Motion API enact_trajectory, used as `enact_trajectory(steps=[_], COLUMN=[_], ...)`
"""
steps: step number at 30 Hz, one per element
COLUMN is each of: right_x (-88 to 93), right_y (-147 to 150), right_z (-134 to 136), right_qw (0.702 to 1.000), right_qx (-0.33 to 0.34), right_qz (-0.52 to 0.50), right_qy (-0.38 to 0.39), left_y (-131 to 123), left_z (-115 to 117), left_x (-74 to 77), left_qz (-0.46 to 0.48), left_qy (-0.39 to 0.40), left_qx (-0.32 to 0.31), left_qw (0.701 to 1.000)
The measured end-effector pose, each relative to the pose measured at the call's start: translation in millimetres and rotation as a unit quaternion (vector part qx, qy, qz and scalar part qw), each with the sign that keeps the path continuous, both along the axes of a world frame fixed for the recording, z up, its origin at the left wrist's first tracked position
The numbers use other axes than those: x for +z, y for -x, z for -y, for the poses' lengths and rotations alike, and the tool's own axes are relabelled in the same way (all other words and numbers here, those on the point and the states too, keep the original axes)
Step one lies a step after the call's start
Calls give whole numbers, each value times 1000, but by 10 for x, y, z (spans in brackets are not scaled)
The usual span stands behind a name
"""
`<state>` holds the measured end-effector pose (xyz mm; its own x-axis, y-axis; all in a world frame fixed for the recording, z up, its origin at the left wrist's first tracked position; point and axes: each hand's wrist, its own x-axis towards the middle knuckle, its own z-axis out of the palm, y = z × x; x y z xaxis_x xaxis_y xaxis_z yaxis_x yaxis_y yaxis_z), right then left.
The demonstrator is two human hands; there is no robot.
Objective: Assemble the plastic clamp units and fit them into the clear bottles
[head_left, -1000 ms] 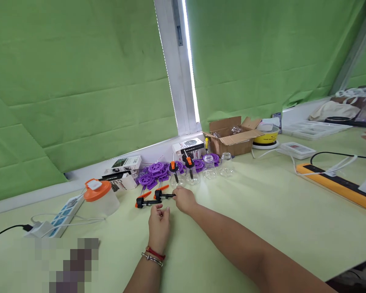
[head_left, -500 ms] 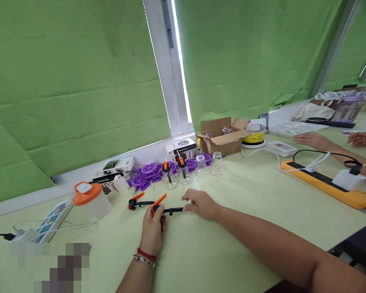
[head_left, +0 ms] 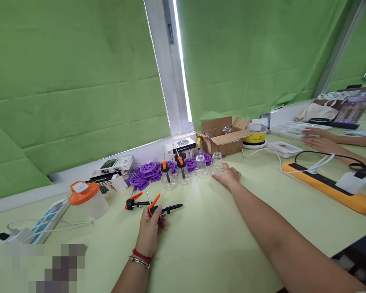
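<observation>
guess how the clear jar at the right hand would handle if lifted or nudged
The clear jar at the right hand is probably rigid, judging by its even outline. Its wide base should resist tipping; its smooth sides may feel slippery.

Passable lane mid-worktop [head_left: 198, 236]: gap between the black-and-orange lever piece [head_left: 171, 208] in the left hand [head_left: 150, 228] and the right forearm [head_left: 271, 232], up to the glass jars [head_left: 201, 170]. Back edge blocked: jars, purple plastic parts [head_left: 149, 170], cardboard box [head_left: 227, 145]. Left side: orange-lidded jug [head_left: 93, 201]. Right side: orange power strip [head_left: 326, 187], co-worker's hands [head_left: 315, 142] behind it.
</observation>
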<state>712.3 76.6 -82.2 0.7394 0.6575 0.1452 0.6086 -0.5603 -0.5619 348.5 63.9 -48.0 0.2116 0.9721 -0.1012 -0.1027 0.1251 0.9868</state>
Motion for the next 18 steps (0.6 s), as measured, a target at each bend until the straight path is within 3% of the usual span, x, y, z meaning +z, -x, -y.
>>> enact_trajectory(steps=[4,8,10,13,18], right_x=[-14,75,194,425,615], right_y=[7,2,44,199,548], right_z=[17,141,224,369,567], right_qw=[999,983,972,962,942], right_qx=[-30,-81,-71,50,281], right_qz=[-5,-56,-49,-2,32], right_qy=[-28,-152,-219,-270,-179], left_y=[-8,-23,-26,-25,-3], left_z=[-5,7,10,4,-27], left_x=[-9,0,8,26,45], left_qz=[3,12,17,25,31], left_qy=[2,1,1,1,11], left_qx=[5,10,11,10,8], left_qw=[1000,1000,1000,1000,999])
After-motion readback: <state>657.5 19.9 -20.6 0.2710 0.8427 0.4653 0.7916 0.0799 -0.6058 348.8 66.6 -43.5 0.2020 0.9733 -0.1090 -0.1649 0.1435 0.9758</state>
